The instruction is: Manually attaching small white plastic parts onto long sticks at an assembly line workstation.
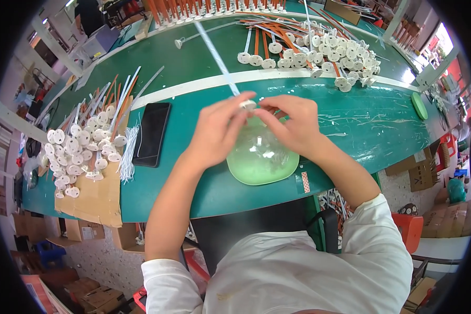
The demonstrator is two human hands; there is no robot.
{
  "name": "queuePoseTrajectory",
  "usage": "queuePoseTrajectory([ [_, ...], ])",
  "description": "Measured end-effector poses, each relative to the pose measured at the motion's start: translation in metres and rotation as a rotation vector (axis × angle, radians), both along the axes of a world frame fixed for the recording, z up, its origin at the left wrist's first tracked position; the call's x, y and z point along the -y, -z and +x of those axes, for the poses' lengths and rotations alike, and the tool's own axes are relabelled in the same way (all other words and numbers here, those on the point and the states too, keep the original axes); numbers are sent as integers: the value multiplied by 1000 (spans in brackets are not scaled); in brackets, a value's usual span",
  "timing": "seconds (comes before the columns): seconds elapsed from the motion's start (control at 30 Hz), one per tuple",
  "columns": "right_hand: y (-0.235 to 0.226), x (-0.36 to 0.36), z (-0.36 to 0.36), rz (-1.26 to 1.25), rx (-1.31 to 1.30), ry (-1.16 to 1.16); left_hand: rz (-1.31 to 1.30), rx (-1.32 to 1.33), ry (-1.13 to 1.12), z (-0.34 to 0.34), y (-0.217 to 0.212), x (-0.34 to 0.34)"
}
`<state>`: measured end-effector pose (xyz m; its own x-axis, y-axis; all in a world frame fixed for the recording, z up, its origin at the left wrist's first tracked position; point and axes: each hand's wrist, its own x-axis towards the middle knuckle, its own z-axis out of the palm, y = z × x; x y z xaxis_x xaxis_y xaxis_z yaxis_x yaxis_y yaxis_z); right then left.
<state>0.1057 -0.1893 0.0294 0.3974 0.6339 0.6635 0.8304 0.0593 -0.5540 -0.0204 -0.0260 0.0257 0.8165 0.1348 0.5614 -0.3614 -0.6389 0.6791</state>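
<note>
A pale stick (217, 58) with a white round disc (247, 105) at its near end lies across the table toward me. My left hand (214, 128) has its thumb and fingers closed around the disc end. Close against the disc's right side, my right hand (290, 123) is pinched, and whatever lies between its fingertips is too small to make out. Under both hands sits a light green rounded bowl (261, 175) with shiny, see-through material inside. The hands cover its far rim.
Disc-ended sticks (345, 52) lie heaped at the far right; another pile (76, 146) rests on cardboard (102, 193) at left. A black phone (153, 133) and white ties (128, 157) lie beside it. Upright orange sticks (209, 8) stand at the back. A green lid (418, 105) lies far right.
</note>
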Motion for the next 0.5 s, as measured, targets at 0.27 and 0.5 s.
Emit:
queuePoseTrajectory([
  [0.27, 6, 11, 3, -541, 278, -438, -75, -59, -75, 0, 4, -5],
  [0.5, -4, 8, 6, -445, 21, -529, -78, -91, -39, 0, 4, -5],
])
